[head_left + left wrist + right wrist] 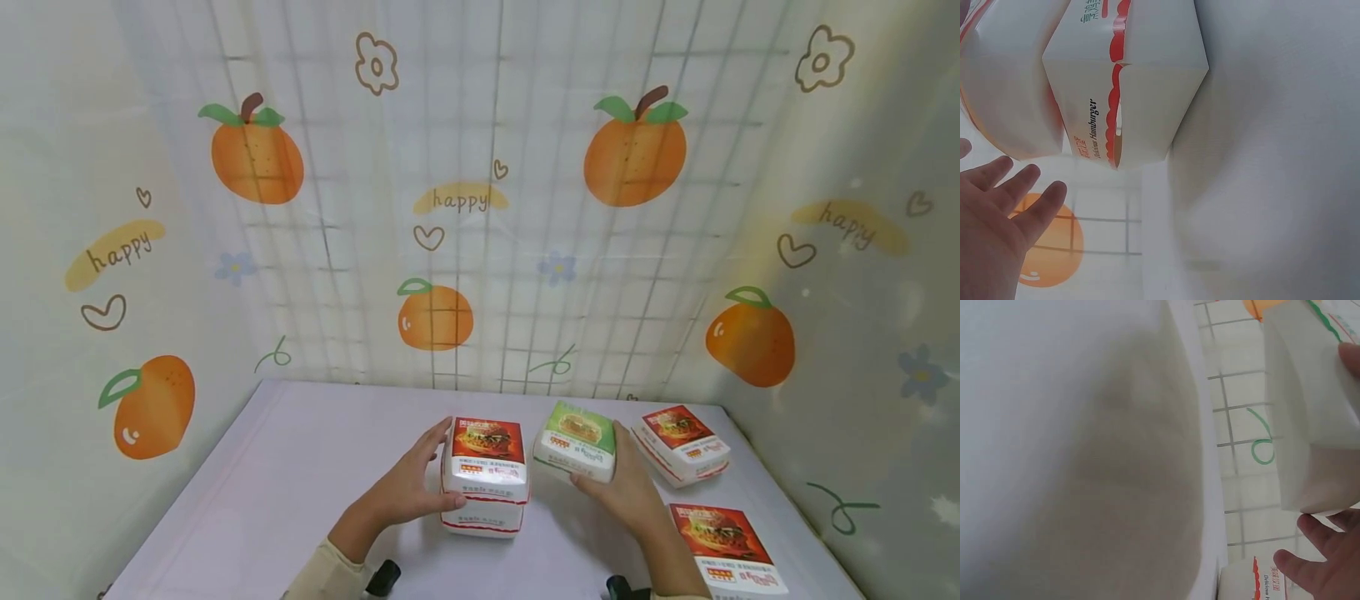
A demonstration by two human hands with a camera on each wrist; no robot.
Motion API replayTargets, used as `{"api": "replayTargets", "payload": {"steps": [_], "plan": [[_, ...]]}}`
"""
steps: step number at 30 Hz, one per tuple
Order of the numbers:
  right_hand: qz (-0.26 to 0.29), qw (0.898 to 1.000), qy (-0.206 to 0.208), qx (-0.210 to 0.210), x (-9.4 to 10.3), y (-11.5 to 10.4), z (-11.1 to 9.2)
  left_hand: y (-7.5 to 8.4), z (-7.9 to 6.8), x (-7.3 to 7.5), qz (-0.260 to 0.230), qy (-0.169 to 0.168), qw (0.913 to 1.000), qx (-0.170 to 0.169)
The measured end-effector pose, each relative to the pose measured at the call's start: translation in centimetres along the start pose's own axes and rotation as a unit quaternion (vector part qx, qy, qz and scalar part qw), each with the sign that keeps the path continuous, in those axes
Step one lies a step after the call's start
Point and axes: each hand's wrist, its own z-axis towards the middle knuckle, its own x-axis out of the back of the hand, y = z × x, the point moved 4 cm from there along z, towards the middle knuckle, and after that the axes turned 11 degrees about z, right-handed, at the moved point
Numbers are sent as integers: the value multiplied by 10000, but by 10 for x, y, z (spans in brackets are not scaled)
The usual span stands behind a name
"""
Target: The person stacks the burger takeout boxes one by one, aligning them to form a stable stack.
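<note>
In the head view, two hamburger boxes stand stacked mid-table: the upper box point(489, 450) has a red burger-picture lid, and the lower box point(482, 520) shows a white side with red trim. My left hand point(408, 481) is at the stack's left side, thumb at the front; its fingers point(1038, 203) look spread and fairly straight in the left wrist view. My right hand point(626, 492) holds a green-lidded hamburger box point(576, 440) just right of the stack, thumb in front and fingers at its right side. The right wrist view shows this box point(1316, 406) raised off the table.
Two more red-lidded hamburger boxes lie to the right, one at the back point(681, 444) and one near the front point(727, 550). The white table point(300, 467) ends at a curtain point(345, 250) printed with oranges, with a wire grid showing through it.
</note>
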Motion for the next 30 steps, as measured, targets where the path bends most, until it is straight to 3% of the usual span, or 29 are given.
{"api": "replayTargets", "payload": {"steps": [11,23,30], "plan": [[-146,9999,2,-40,15,-20,0,0,-1,0,78,1,9999,73],[-162,9996,118,188,30,-44,1,0,-1,0,260,178,9994,-106],[192,9989,131,407,35,-60,0,0,0,0,236,145,9996,-41]]}}
